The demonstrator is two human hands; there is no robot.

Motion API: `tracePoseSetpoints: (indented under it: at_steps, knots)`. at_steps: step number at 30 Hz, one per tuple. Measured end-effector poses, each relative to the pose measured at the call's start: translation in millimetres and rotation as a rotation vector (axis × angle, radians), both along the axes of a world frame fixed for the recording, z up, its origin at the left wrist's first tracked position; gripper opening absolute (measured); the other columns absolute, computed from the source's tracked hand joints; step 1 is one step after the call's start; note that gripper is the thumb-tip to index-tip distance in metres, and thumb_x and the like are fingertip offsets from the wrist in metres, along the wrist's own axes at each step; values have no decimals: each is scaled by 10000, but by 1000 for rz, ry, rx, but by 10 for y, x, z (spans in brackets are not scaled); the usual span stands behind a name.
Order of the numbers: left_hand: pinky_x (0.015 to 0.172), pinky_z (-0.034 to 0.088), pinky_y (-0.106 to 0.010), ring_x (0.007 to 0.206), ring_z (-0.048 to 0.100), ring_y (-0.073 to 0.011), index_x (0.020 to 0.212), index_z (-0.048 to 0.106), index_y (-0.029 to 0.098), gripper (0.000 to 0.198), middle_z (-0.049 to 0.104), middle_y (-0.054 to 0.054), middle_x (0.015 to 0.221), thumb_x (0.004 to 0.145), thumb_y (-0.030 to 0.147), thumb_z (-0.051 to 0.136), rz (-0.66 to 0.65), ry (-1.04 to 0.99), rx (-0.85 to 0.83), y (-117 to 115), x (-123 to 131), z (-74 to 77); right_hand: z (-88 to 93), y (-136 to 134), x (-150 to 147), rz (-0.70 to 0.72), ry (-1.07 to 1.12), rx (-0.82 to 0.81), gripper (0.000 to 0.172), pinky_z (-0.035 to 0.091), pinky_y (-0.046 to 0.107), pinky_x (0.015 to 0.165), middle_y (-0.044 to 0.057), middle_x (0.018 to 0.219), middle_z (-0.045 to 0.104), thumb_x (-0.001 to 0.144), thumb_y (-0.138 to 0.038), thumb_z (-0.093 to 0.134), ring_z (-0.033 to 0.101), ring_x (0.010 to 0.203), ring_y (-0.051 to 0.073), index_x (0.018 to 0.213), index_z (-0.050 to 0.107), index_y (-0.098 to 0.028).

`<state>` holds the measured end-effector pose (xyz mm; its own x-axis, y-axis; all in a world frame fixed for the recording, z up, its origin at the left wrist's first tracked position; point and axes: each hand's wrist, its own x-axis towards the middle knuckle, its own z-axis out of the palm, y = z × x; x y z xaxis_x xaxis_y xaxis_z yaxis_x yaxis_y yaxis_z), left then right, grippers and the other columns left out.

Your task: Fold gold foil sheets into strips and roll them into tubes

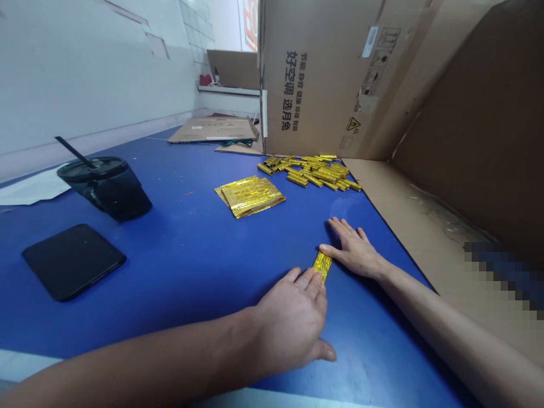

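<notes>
Single view, worn on person's head, over near edge of blue table (pixel 182 266). Faces forward and down, along table toward far end of room. Wide lens, edges bent. Left hand (pixel 293 320) and right hand (pixel 355 249) closest of all things on table, low in frame, both reaching in from bottom corners. Cardboard box (pixel 323 73) fills upper right, farther off; wall (pixel 93 73) recedes along upper left.

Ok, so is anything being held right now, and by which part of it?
A small gold foil roll seems held down on the blue table, not lifted: the left hand's fingertips touch its lower end, the right hand's thumb its upper end.
</notes>
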<state>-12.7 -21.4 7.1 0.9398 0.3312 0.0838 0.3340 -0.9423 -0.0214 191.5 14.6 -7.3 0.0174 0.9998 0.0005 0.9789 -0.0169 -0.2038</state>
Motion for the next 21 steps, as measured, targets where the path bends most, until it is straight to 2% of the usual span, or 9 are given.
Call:
tracePoseSetpoints:
  at_steps: [7, 13, 15, 18, 21]
  knots:
    - [950, 238, -407, 1164, 352, -279, 1147, 458, 51, 715, 440, -190, 1220, 732, 626, 370, 17, -4, 33, 30, -4, -39, -68, 10, 22, 0, -6, 51, 719, 128, 508, 985, 97, 1383, 225, 753, -617, 307, 131, 1266, 253, 1313, 248, -171]
    - [964, 213, -403, 1117, 421, -234, 985, 545, 117, 427, 539, -131, 1124, 805, 478, 405, -5, 34, 63, 381, -86, 45, -119, 32, 44, -12, -1, 101, 690, 149, 506, 977, 114, 1369, 257, 770, -594, 296, 166, 1259, 254, 1304, 263, -158]
    - [961, 220, -394, 1122, 418, -224, 1001, 536, 125, 383, 550, -113, 1111, 821, 436, 403, -14, 57, 65, 465, -113, 86, -128, 35, 40, -21, -7, 109, 680, 151, 506, 976, 113, 1368, 261, 774, -590, 289, 172, 1257, 256, 1300, 271, -160]
    - [959, 228, -375, 1106, 435, -222, 1015, 529, 109, 425, 542, -132, 1118, 824, 457, 378, 37, 79, 69, 476, -82, 113, -133, 35, 25, -21, -13, 108, 684, 153, 509, 973, 117, 1368, 262, 772, -601, 281, 172, 1256, 264, 1294, 284, -159]
    - [970, 210, -367, 1156, 376, -242, 1121, 463, 70, 601, 457, -171, 1209, 791, 557, 338, 115, 52, 46, 406, 34, 74, -123, 33, 9, -20, -18, 95, 685, 148, 517, 971, 127, 1370, 251, 777, -595, 277, 162, 1257, 269, 1298, 278, -151]
